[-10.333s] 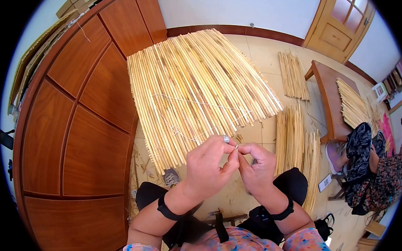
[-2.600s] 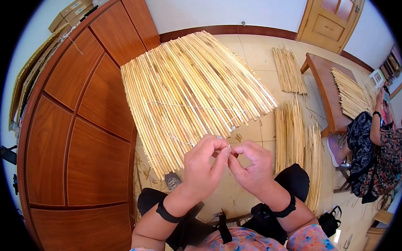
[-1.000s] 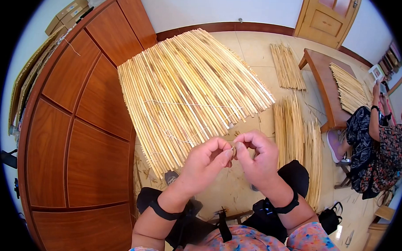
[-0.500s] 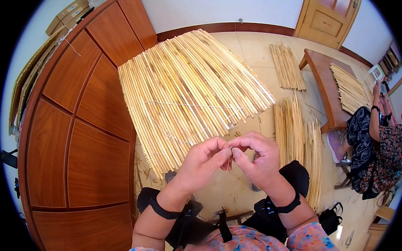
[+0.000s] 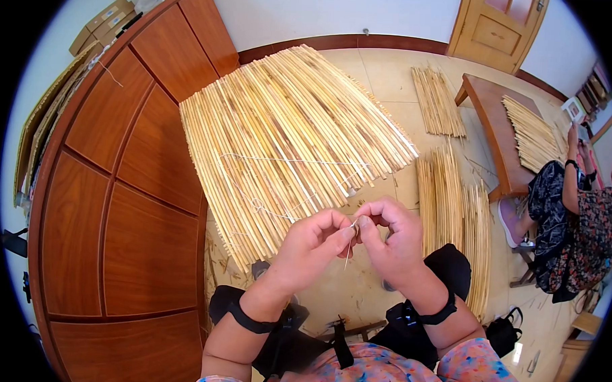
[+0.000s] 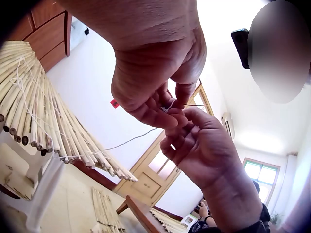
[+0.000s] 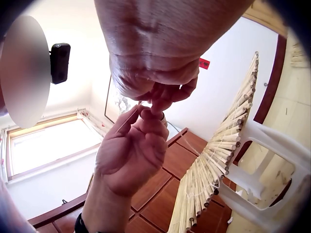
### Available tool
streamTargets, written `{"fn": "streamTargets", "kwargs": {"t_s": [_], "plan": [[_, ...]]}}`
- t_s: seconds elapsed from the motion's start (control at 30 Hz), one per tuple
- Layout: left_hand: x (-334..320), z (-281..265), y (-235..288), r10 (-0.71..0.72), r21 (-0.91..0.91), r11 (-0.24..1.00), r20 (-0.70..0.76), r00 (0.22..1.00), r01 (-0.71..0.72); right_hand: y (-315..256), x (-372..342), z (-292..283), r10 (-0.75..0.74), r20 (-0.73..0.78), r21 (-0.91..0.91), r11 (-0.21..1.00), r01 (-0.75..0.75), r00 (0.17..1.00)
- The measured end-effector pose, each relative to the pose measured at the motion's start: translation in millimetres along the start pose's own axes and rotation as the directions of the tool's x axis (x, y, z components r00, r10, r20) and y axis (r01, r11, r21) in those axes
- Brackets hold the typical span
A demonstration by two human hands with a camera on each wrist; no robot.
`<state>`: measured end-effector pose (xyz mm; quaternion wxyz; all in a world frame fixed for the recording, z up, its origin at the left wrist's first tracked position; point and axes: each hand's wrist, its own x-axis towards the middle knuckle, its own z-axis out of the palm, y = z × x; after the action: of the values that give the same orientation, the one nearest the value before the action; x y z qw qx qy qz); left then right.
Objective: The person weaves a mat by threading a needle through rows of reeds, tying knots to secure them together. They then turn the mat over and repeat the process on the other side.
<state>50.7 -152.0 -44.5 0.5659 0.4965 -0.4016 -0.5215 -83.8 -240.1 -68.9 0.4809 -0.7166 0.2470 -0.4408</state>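
Observation:
A mat of pale reed stalks lies in front of me, with thin white string slack across it. My left hand and right hand meet fingertip to fingertip just off its near edge. Both pinch thin string between thumb and forefinger, and a short end hangs below. In the left wrist view the string runs from the fingers back to the mat. The right wrist view shows a thin straight end along the left hand; whether it is string or a needle I cannot tell.
White plastic furniture stands under the mat. Wooden cabinets flank it on the left. Bundles of reeds lie on the floor at right, beside a low wooden table bearing more. Another person sits at far right.
My fingertips have drawn slightly apart since half a second ago, with string showing between them. Over the longer span the pinch continues, and the other person has raised their hands. The mat stays put.

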Motion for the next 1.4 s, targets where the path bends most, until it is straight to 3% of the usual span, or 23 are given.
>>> {"fn": "streamTargets", "kwargs": {"t_s": [0.23, 0.53, 0.9, 1.0, 1.2, 1.3, 1.4], "plan": [[1, -3, 1, 0.004, -0.035, 0.999, 0.015, 1.000, -0.003, -5, 3, -6, 0.039, 0.051, 0.137, 0.990, -0.045, 0.998], [0, -6, -2, 0.017, -0.075, 0.997, 0.015, 1.000, -0.016, -7, 5, -5, -0.048, 0.124, 0.091, 0.995, 0.037, 0.991], [1, -6, 0, -0.046, 0.027, 0.999, 0.006, 0.999, 0.046, -7, 3, -3, 0.117, 0.111, 0.128, 0.983, -0.131, 0.987], [3, -5, -4, 0.143, 0.293, 0.949, -0.081, 0.986, -0.113, -7, 3, -5, 0.155, 0.149, 0.147, 0.973, -0.177, 0.977], [4, -4, -3, 0.294, 0.469, 0.855, -0.088, 0.952, -0.221, -5, 3, -4, 0.226, 0.193, 0.261, 0.926, -0.272, 0.955], [4, -4, -5, 0.305, 0.470, 0.854, -0.109, 0.946, -0.221, -5, 3, -5, 0.268, 0.221, 0.268, 0.908, -0.323, 0.938], [5, -6, -11, 0.209, 0.307, 0.937, -0.119, 0.971, -0.165, -5, 3, -7, 0.308, 0.237, 0.307, 0.876, -0.372, 0.921]]}}
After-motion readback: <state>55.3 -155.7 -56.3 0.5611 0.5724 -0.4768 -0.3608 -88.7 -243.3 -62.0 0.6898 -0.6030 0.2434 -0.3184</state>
